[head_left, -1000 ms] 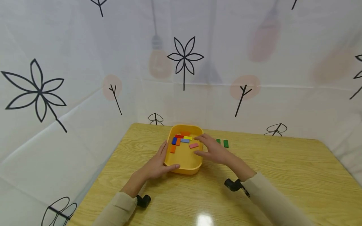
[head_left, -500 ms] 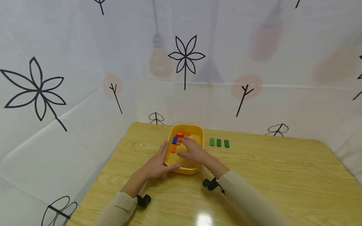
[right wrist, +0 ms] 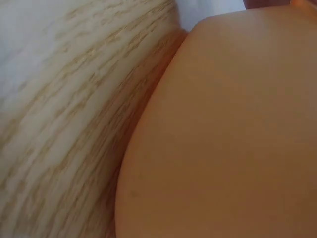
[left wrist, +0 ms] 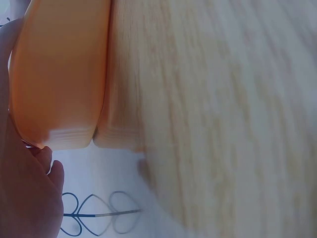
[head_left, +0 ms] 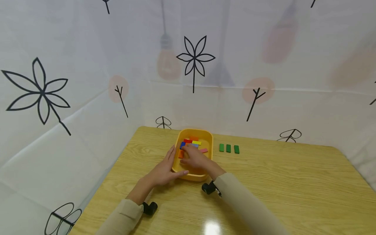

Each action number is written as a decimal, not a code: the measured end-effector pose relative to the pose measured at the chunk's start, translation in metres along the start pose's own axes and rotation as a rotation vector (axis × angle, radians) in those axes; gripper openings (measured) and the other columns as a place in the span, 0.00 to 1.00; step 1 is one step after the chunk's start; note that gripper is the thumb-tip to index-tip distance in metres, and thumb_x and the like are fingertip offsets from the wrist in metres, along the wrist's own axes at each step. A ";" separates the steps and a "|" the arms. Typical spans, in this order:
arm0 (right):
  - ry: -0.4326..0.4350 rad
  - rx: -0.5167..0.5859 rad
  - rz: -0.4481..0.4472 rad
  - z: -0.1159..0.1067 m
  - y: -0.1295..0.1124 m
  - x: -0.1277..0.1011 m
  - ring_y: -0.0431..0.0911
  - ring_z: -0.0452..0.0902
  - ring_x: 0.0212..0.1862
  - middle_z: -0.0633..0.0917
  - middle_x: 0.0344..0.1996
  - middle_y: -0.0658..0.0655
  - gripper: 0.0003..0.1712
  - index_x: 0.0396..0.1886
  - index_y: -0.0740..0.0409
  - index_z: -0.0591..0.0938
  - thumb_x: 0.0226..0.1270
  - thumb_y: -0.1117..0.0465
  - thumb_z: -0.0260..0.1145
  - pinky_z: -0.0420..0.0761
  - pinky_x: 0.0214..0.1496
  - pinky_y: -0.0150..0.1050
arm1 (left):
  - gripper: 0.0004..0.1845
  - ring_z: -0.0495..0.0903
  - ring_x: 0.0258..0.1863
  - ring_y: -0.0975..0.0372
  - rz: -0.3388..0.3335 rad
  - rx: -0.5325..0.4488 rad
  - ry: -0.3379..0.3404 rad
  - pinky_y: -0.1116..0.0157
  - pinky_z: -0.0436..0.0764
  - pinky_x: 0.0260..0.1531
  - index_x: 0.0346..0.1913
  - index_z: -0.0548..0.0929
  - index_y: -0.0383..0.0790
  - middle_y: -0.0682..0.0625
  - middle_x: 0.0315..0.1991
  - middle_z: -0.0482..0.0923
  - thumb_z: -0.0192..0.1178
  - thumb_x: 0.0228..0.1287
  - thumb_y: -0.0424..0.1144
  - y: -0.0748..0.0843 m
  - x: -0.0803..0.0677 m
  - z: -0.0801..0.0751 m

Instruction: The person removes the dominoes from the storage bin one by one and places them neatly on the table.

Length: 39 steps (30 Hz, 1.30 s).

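Steadying the shallow yellow plastic tray with my left hand, I keep that grip loose: the fingers lie fairly straight along the tray's left wall and the thumb rests against its near rim. The tray sits on the pale wood-grain surface, toward its far edge. My right hand reaches down inside the tray with its fingertips at the cluster of small flat coloured rectangular tiles, red, orange, blue and yellow, lying at the far end; I cannot tell whether this grip has closed on one of them, as the hand covers the spot. A pink rectangular tile lies apart, just right of my fingers. To the right of the tray, three small green rectangular tiles stand in a row on the surface.
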State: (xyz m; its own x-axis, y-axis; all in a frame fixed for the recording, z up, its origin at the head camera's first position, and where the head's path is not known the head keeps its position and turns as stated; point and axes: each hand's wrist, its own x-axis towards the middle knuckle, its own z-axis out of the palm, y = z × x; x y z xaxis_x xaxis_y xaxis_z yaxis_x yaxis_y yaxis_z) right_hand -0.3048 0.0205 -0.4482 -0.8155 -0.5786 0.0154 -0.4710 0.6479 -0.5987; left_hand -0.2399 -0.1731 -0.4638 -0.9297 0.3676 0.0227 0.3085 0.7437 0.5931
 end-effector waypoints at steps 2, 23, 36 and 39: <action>-0.006 -0.003 0.009 0.000 0.000 0.001 0.58 0.70 0.67 0.75 0.66 0.64 0.33 0.71 0.66 0.72 0.72 0.58 0.70 0.67 0.74 0.54 | 0.64 0.59 0.77 0.45 0.000 0.000 0.001 0.46 0.66 0.71 0.84 0.34 0.46 0.53 0.84 0.30 0.58 0.61 0.76 0.000 0.000 0.000; 0.010 -0.101 -0.003 0.006 0.006 0.010 0.48 0.69 0.39 0.74 0.36 0.55 0.17 0.48 0.67 0.82 0.68 0.59 0.74 0.71 0.43 0.40 | 0.64 0.54 0.79 0.47 -0.011 -0.005 -0.012 0.47 0.63 0.73 0.84 0.33 0.46 0.53 0.84 0.28 0.57 0.62 0.76 0.002 0.001 0.002; 0.059 -0.054 -0.012 -0.017 -0.005 -0.007 0.53 0.76 0.50 0.80 0.46 0.59 0.16 0.49 0.62 0.80 0.70 0.59 0.72 0.79 0.59 0.47 | 0.64 0.54 0.79 0.46 -0.021 -0.008 -0.013 0.45 0.62 0.73 0.84 0.34 0.47 0.54 0.84 0.29 0.57 0.60 0.77 0.001 0.000 0.003; 0.089 -0.050 -0.051 -0.025 -0.007 -0.013 0.55 0.77 0.53 0.80 0.48 0.60 0.16 0.50 0.63 0.79 0.70 0.59 0.72 0.79 0.61 0.49 | 0.64 0.56 0.78 0.46 -0.025 -0.010 -0.010 0.44 0.64 0.72 0.84 0.34 0.48 0.55 0.84 0.29 0.57 0.60 0.77 0.001 -0.001 0.002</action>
State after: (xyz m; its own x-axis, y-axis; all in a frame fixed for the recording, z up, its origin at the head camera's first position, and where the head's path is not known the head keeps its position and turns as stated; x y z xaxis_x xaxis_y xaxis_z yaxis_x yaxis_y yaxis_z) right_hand -0.2996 0.0359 -0.4244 -0.8157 -0.5665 0.1171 -0.5269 0.6440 -0.5546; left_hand -0.2379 -0.1716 -0.4643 -0.9350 0.3545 -0.0003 0.2831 0.7471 0.6014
